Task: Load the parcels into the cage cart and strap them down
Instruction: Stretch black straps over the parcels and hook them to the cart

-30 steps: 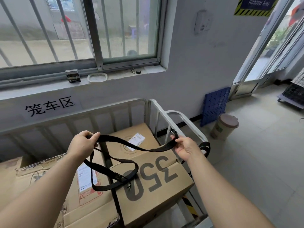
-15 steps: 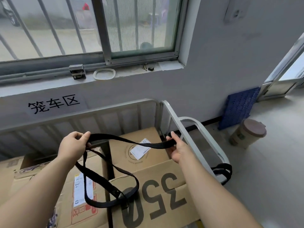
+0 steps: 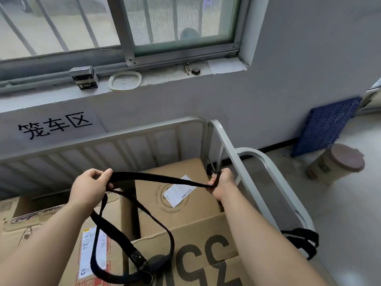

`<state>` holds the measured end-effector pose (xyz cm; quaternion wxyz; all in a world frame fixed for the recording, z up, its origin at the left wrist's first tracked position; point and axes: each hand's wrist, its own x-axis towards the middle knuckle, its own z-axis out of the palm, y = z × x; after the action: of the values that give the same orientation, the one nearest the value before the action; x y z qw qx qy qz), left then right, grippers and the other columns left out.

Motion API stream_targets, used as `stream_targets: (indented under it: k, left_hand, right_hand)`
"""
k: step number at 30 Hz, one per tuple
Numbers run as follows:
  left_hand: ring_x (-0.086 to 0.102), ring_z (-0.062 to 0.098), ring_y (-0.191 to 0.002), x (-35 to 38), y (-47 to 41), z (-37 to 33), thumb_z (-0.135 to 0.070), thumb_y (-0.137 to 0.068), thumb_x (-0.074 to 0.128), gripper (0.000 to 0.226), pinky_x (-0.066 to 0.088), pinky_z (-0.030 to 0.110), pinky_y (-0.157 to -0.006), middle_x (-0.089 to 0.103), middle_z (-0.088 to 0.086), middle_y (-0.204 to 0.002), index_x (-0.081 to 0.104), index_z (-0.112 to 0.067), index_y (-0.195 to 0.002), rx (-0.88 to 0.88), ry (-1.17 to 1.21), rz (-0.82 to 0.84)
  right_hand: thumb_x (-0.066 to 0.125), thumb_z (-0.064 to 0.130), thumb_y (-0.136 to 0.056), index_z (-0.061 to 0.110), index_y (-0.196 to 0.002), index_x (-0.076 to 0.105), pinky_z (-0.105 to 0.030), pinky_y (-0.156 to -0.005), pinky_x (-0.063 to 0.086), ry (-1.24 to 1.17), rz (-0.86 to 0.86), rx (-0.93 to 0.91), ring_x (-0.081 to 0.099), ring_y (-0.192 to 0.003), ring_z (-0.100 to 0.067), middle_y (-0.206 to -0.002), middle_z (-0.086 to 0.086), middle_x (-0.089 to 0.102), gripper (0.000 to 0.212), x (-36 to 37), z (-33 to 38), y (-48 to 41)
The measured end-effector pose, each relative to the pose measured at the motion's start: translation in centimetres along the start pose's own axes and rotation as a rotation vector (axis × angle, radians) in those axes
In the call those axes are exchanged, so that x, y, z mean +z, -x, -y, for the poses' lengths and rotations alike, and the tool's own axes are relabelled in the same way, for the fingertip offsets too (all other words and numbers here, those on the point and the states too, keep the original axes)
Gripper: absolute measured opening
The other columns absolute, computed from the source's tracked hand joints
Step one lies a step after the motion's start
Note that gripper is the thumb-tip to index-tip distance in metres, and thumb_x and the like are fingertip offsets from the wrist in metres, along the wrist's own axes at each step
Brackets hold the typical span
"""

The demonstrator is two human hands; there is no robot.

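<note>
Loading judged done or close to it; strapping barely begun. Cart [image 3: 225, 142]: pale painted steel tube, smooth, rounded corners, vertical bars along the back. At least three parcels [image 3: 191, 168] packed tight inside, tops below the rail: brown corrugated card, matte, square-edged, front one printed with big dark numerals and ragged along one flap. No sign of anything cinched across them; dark strip [image 3: 135, 215] between two boxes could be a gap or another band, can't tell. Strap [image 3: 156, 178] up in the air above the parcels, pulled flat between both hands, remainder hanging in a slack loop down onto the front box: black woven webbing, flat, limp, one twist in the span. Left hand [image 3: 88, 187] gripping one end of the span, fingers curled round the webbing. Right hand [image 3: 222, 180] closed on the other end, just beside the cart's far right corner; touching the upright or not, can't tell. Spare webbing [image 3: 302, 239] bunched on the right rail near the front, same black weave. Label [image 3: 178, 189] on the rear box: white paper, barcode. Buckle [image 3: 142, 263] at the bottom of the loop: small, dull metal. Left to do, by estimate: anchor at the corner, run across the boxes, thread the buckle, tension.
</note>
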<state>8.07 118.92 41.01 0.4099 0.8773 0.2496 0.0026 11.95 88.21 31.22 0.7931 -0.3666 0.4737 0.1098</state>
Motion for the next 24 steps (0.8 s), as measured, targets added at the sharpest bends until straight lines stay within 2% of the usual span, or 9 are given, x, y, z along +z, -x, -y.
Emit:
stream_targets:
  k: [3,5,8,11,14,18,20,22,24]
  left_hand:
    - [0.043,0.022,-0.054,1.2,-1.0,0.4,-0.033,-0.095,0.056,0.032,0.034,0.031,-0.055,0.070,0.010,-0.074,0.061,-0.003,-0.087,-0.033,0.006,-0.005]
    - [0.043,0.023,-0.055,2.1,-1.6,0.7,-0.034,-0.095,0.056,0.032,0.034,0.031,-0.056,0.069,0.009,-0.073,0.062,-0.003,-0.087,-0.047,0.001,-0.001]
    - [0.049,0.025,-0.064,3.3,-2.6,0.8,-0.036,-0.096,0.054,0.033,0.036,0.031,-0.057,0.068,0.007,-0.073,0.062,-0.005,-0.090,-0.057,-0.007,0.032]
    - [0.050,0.026,-0.069,4.7,-3.8,0.7,-0.035,-0.096,0.054,0.033,0.036,0.030,-0.056,0.068,0.008,-0.074,0.062,-0.004,-0.092,-0.061,0.011,0.067]
    - [0.046,0.024,-0.063,6.3,-4.8,0.5,-0.035,-0.096,0.056,0.032,0.035,0.030,-0.055,0.068,0.007,-0.073,0.062,-0.003,-0.091,-0.057,0.023,0.087]
    - [0.044,0.018,-0.054,7.9,-5.7,0.5,-0.036,-0.095,0.056,0.032,0.035,0.028,-0.052,0.068,0.007,-0.073,0.062,-0.005,-0.088,-0.053,0.016,0.109]
    - [0.042,0.017,-0.052,8.0,-6.0,0.9,-0.036,-0.095,0.057,0.034,0.035,0.028,-0.053,0.067,0.006,-0.071,0.063,-0.005,-0.085,-0.066,0.005,0.102]
    - [0.043,0.018,-0.055,7.5,-6.1,1.5,-0.038,-0.095,0.057,0.037,0.036,0.029,-0.055,0.065,0.005,-0.069,0.063,-0.004,-0.081,-0.078,-0.023,0.078]
    - [0.044,0.018,-0.057,6.5,-5.7,2.1,-0.040,-0.094,0.057,0.041,0.035,0.031,-0.055,0.060,0.005,-0.065,0.063,-0.004,-0.076,-0.084,-0.065,0.060]
  right_hand:
    - [0.029,0.009,-0.095,0.008,-0.077,0.043,-0.028,-0.059,0.043,0.039,-0.081,-0.023,0.036,-0.053,-0.018,-0.071,-0.007,0.039,0.022,0.8,-0.1,-2.6]
    - [0.033,0.005,-0.097,0.008,-0.077,0.044,-0.030,-0.067,0.045,0.022,-0.118,-0.048,0.044,-0.061,-0.020,-0.080,-0.009,0.047,0.023,1.2,-0.1,-4.1]
    - [0.030,0.007,-0.101,0.009,-0.080,0.042,-0.029,-0.056,0.036,-0.090,-0.110,-0.083,0.049,-0.058,-0.019,-0.073,-0.009,0.051,0.024,1.8,0.5,-6.0]
    - [0.025,0.004,-0.100,0.006,-0.102,0.044,-0.032,-0.064,0.044,-0.241,-0.120,-0.121,0.049,-0.056,-0.017,-0.075,-0.010,0.050,0.019,2.5,1.3,-8.4]
    - [0.027,0.003,-0.100,0.010,-0.119,0.041,-0.029,-0.057,0.048,-0.268,-0.154,-0.156,0.053,-0.058,-0.016,-0.077,-0.010,0.053,0.025,3.1,2.2,-10.3]
    - [0.032,0.001,-0.099,0.007,-0.119,0.043,-0.031,-0.059,0.052,-0.281,-0.147,-0.218,0.057,-0.062,-0.016,-0.078,-0.010,0.056,0.023,4.0,3.6,-11.7]
    - [0.033,0.000,-0.100,0.008,-0.111,0.043,-0.032,-0.070,0.055,-0.262,-0.131,-0.247,0.055,-0.062,-0.016,-0.075,-0.009,0.055,0.018,4.5,3.8,-11.8]
    - [0.035,-0.002,-0.099,0.007,-0.113,0.042,-0.037,-0.081,0.054,-0.225,-0.102,-0.262,0.055,-0.063,-0.016,-0.075,-0.009,0.055,0.018,5.1,3.4,-11.4]
    - [0.038,-0.004,-0.098,0.007,-0.114,0.040,-0.038,-0.077,0.054,-0.207,-0.051,-0.259,0.054,-0.064,-0.015,-0.075,-0.010,0.055,0.019,5.5,2.6,-10.8]
